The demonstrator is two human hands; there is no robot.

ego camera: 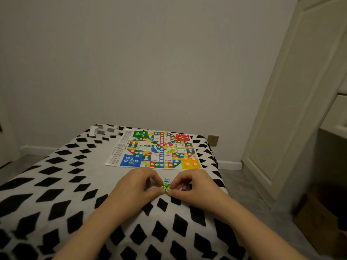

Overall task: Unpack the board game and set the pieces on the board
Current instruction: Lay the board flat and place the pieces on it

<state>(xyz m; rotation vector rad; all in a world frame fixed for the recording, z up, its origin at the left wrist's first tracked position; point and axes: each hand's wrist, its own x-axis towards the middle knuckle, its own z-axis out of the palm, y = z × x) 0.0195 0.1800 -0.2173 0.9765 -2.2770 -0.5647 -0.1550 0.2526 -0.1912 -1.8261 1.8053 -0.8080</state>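
Left hand (136, 186) and right hand (193, 186) pinch green pieces (165, 187), stacked in a line running toward the board (155, 150).

— What sort of place is this?

— A room in a home, likely a bedroom. A bed (56, 184) with a white cover printed with black diamonds fills the foreground.

— What else shows it?

— Plain pale walls, a white panelled door (293, 109) on the right, a wall socket (213, 140) low by the bed, white skirting (230, 165), and a grey floor (253, 199).
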